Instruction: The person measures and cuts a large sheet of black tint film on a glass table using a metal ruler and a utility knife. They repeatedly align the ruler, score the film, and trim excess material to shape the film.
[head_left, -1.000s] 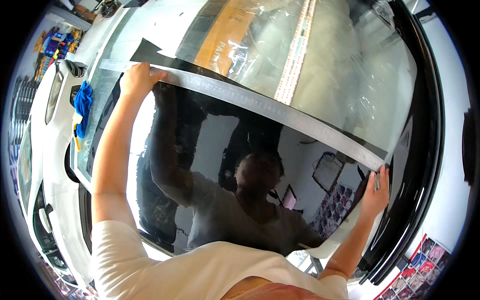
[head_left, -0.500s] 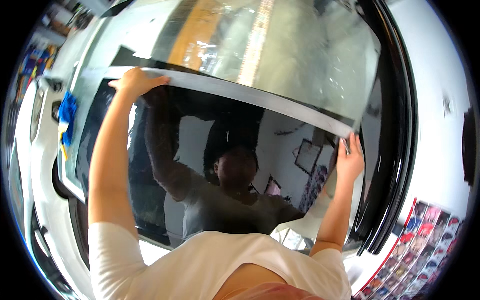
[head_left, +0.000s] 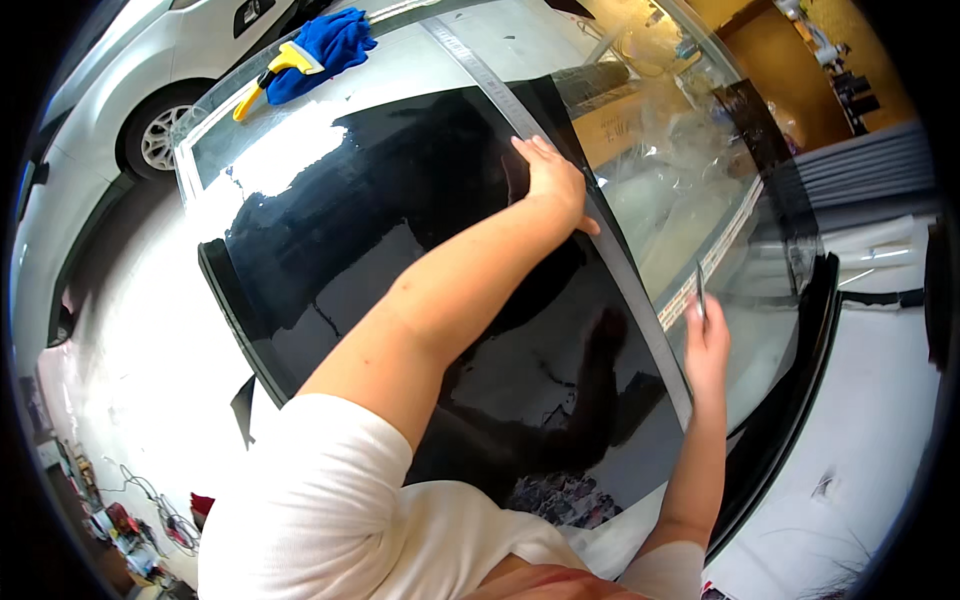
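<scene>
A long metal ruler point(head_left: 640, 318) lies slantwise along the edge of a glossy dark film sheet point(head_left: 400, 210), which is spread over a glass-topped table point(head_left: 765, 375). My left hand point(head_left: 556, 190) presses on the ruler's middle, its thumb and fingers spread. Over the glass just right of the ruler, my right hand point(head_left: 706, 340) pinches a slim silver cutter knife point(head_left: 701, 282), its tip pointing away from me. The knife appears raised off the film. My arm and its reflection show across the dark sheet.
A blue cloth point(head_left: 338, 45) and a yellow-handled scraper point(head_left: 292, 60) lie at the table's far left. Beyond stands a white car point(head_left: 110, 110). Black edging point(head_left: 815, 340) runs along the table's right side. Cables and tools point(head_left: 130, 525) sit at lower left.
My view has turned, so the ruler now slants steeply. My left hand has moved along the ruler towards its middle. My right hand has come off the ruler's end, still holding the knife.
</scene>
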